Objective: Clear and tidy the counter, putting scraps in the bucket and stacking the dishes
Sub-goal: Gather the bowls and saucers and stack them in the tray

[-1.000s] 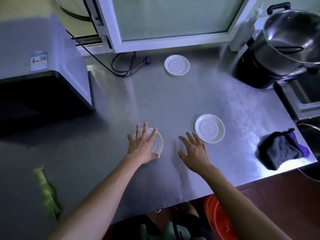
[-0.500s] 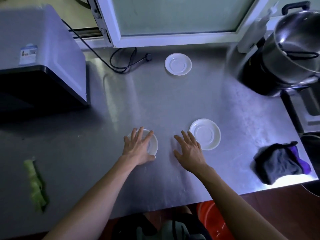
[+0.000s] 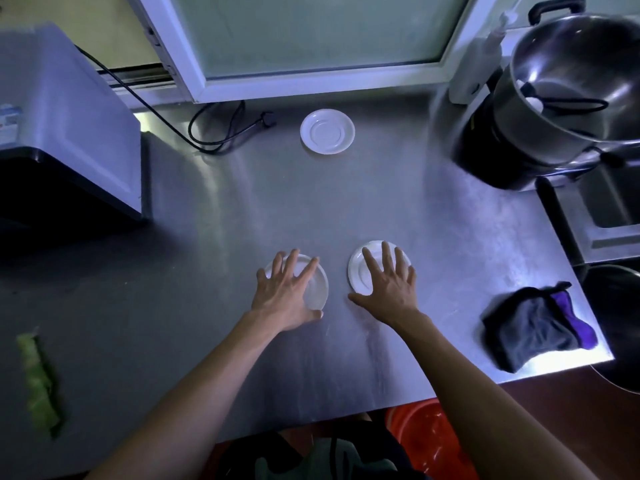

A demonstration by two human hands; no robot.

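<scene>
While both hands [image 3: 291, 292] [image 3: 388, 285] lie flat, fingers spread, they half-hide two saucers [image 3: 317, 289] [image 3: 358, 271].

Dim, bluish scene. Light enters from window [image 3: 311, 32]; glare on counter [image 3: 381, 209] near edge. Deep shadow at left. Wide-angle bending at edges; pot [image 3: 571, 81] slightly blurred.

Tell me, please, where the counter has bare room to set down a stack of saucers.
The widest bare patch lies mid-counter, between the far saucer and the two saucers under the left hand and right hand. Another lies between the green scrap and the left forearm. The pot crowds the right rear corner.
</scene>
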